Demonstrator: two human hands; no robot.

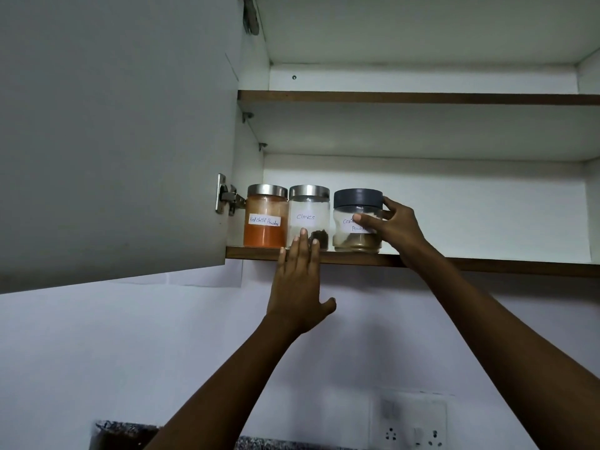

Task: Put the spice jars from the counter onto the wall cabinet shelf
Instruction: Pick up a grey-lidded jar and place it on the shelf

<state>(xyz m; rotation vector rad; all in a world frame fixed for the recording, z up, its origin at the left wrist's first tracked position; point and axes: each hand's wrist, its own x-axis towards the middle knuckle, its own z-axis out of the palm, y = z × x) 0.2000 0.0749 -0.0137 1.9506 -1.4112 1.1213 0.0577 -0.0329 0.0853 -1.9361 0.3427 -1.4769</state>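
The cabinet door (113, 134) hangs open at the far left, with one metal hinge (226, 198) showing at its lower inner edge and another hinge (251, 14) at the top. Two brown-edged shelves are in view: the upper shelf (422, 98) and the lower shelf (487, 264). Three spice jars stand upright in a row at the left end of the lower shelf. First is the red chilli powder jar (266, 217) with a steel lid, then, just beside it, the cloves jar (309, 216), also steel-lidded. The left hand (298, 280) is open, fingers flat and extended, its fingertips against the front of the cloves jar at the base. Third is the coriander powder jar (352, 222) with a grey lid, a small gap from the cloves jar. The right hand (394, 227) grasps it from the right, thumb across the label. Below, one wall socket plate (410, 423) sits on the wall, and a strip of dark speckled desk (120, 433) shows at the bottom left.
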